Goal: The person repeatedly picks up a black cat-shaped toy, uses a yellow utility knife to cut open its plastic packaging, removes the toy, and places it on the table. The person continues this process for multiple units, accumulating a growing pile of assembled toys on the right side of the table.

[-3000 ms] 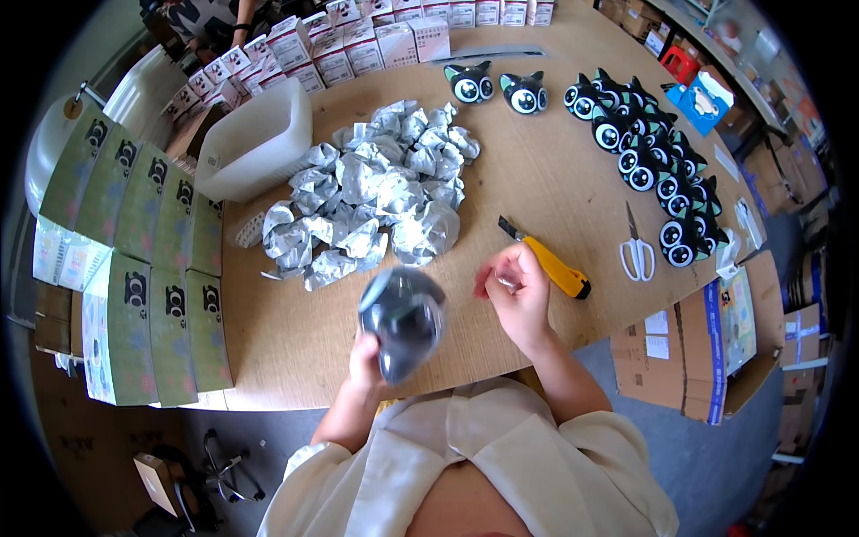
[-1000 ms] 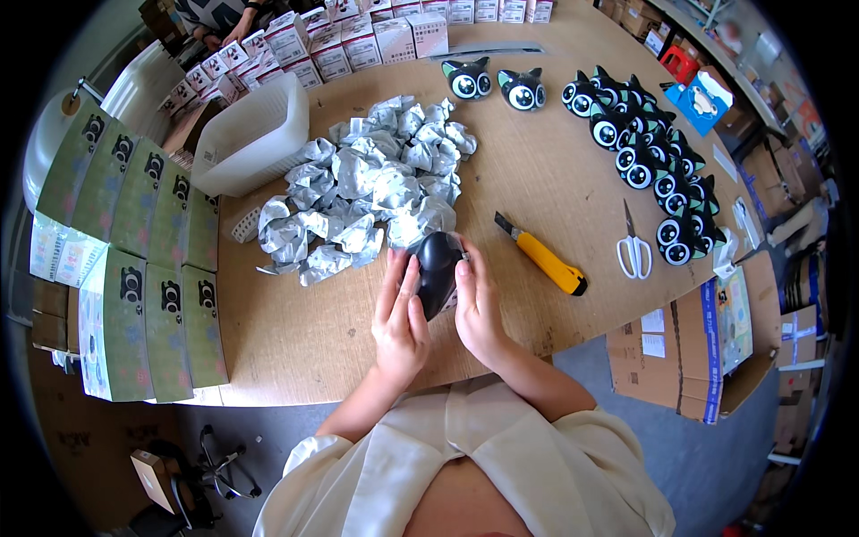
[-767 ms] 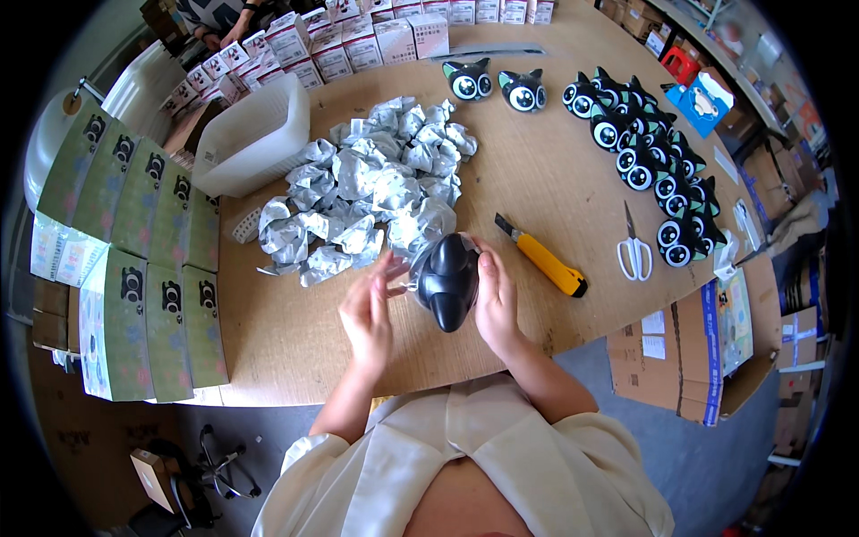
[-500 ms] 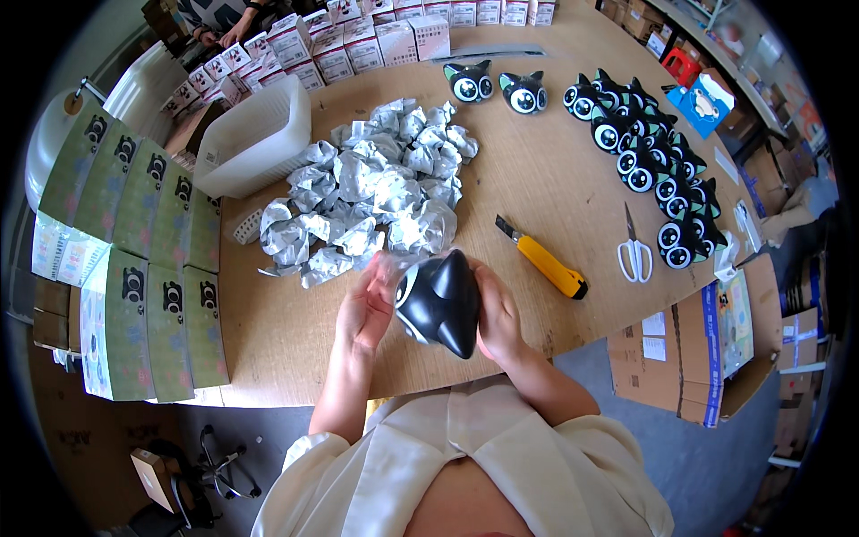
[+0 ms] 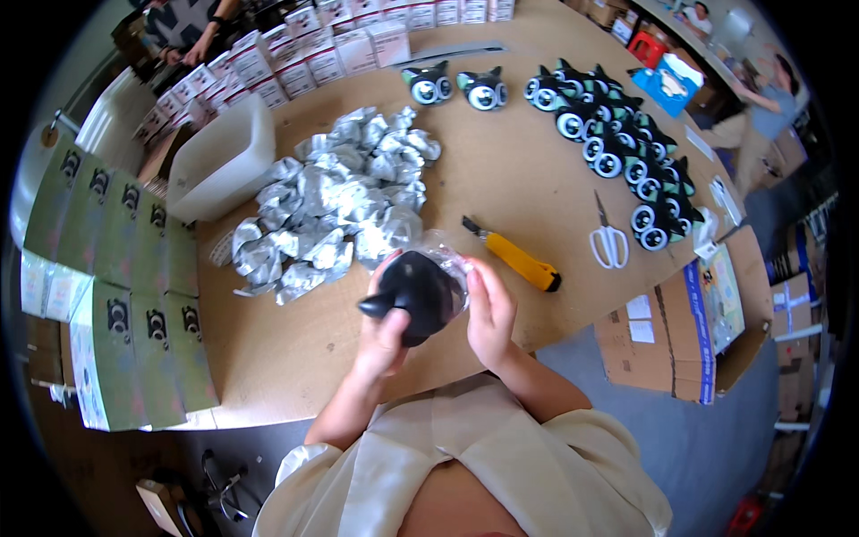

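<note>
Over the table's near edge, my left hand [image 5: 383,345] grips a glossy black cat-head figure [image 5: 419,300] with its thumb across the side. The figure's back faces up and one pointed ear sticks out to the left. Clear plastic wrap [image 5: 445,258] clings to its far right side, and the fingers of my right hand [image 5: 490,313] are pinched together on that wrap. Beyond the hands lies a heap of crumpled silver-grey wads [image 5: 344,201]. To the right lie a yellow utility knife [image 5: 519,258] and white-handled scissors [image 5: 609,242].
Two big-eyed cat heads [image 5: 483,89] stand at the far side, with several more clustered [image 5: 617,134] at right. Green boxes [image 5: 152,349] are stacked at left beside a translucent bin [image 5: 224,161]. White boxes [image 5: 327,63] line the back. An open carton [image 5: 667,336] stands right; other people work beyond.
The cat head has turned in my hands, its eye side now out of sight. My left hand has taken hold of it, while my right has shifted from the figure to the wrap. The view has swung right.
</note>
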A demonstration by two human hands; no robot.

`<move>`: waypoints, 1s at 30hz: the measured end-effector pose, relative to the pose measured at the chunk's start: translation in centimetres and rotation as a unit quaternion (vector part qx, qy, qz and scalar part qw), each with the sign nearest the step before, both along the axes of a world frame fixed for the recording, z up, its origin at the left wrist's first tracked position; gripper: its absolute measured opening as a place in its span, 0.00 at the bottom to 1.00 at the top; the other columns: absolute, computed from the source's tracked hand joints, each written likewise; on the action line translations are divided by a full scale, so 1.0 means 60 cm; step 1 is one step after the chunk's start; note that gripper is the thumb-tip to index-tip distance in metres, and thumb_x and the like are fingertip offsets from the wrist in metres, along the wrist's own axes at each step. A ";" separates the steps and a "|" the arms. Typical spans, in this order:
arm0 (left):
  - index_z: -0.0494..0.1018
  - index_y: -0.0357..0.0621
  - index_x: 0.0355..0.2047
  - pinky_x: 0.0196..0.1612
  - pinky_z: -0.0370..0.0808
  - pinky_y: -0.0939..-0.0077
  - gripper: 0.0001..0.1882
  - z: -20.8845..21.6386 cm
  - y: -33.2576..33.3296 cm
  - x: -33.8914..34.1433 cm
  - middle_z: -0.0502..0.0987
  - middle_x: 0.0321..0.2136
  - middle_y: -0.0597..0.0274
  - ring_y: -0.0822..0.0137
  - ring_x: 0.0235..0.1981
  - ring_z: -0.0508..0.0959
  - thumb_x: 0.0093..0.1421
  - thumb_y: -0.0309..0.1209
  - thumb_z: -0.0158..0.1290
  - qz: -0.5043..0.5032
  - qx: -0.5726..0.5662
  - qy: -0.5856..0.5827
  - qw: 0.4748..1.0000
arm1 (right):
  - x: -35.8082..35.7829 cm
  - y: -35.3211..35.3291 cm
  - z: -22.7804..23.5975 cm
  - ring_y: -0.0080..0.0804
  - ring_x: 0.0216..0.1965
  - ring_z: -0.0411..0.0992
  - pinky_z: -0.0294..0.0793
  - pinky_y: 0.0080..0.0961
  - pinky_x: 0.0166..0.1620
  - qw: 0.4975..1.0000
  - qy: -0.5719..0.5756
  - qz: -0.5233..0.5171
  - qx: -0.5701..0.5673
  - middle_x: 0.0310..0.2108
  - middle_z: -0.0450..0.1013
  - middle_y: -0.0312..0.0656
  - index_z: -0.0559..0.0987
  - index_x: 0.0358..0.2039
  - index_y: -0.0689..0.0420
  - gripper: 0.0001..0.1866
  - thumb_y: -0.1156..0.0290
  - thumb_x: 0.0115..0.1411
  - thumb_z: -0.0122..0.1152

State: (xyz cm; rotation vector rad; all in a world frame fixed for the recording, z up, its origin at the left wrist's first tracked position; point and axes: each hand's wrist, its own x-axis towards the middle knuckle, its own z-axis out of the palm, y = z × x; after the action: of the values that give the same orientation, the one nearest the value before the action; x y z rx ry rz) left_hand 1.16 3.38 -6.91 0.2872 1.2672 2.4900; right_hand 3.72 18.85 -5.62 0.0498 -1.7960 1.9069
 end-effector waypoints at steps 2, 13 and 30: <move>0.50 0.51 0.67 0.56 0.68 0.36 0.50 0.026 0.000 -0.001 0.59 0.63 0.46 0.43 0.62 0.63 0.52 0.65 0.53 -0.159 0.101 -0.158 0.969 | -0.013 0.046 -0.039 0.26 0.48 0.72 0.70 0.24 0.52 0.991 -0.053 0.003 -0.121 0.47 0.73 0.44 0.70 0.52 0.68 0.16 0.73 0.70 0.43; 0.52 0.47 0.65 0.54 0.69 0.35 0.42 0.029 0.068 -0.020 0.55 0.63 0.40 0.40 0.66 0.52 0.57 0.51 0.57 -0.181 0.280 -0.347 0.877 | 0.135 0.609 -0.038 0.31 0.45 0.65 0.63 0.27 0.50 0.734 0.117 -0.659 0.115 0.43 0.67 0.42 0.69 0.48 0.62 0.14 0.66 0.71 0.42; 0.59 0.49 0.62 0.53 0.71 0.37 0.34 0.043 0.125 -0.018 0.64 0.59 0.46 0.34 0.61 0.61 0.58 0.44 0.57 -0.117 0.144 -0.253 0.949 | 0.283 0.891 -0.092 0.55 0.64 0.47 0.49 0.60 0.61 0.550 -0.597 -0.517 0.271 0.63 0.47 0.57 0.46 0.69 0.43 0.56 0.40 0.47 0.67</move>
State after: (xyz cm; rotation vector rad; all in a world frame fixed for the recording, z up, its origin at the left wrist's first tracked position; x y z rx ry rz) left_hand 0.06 10.90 -4.34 -0.1291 0.6265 2.3236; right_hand 20.69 72.29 -11.11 -2.0109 -2.1171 0.2494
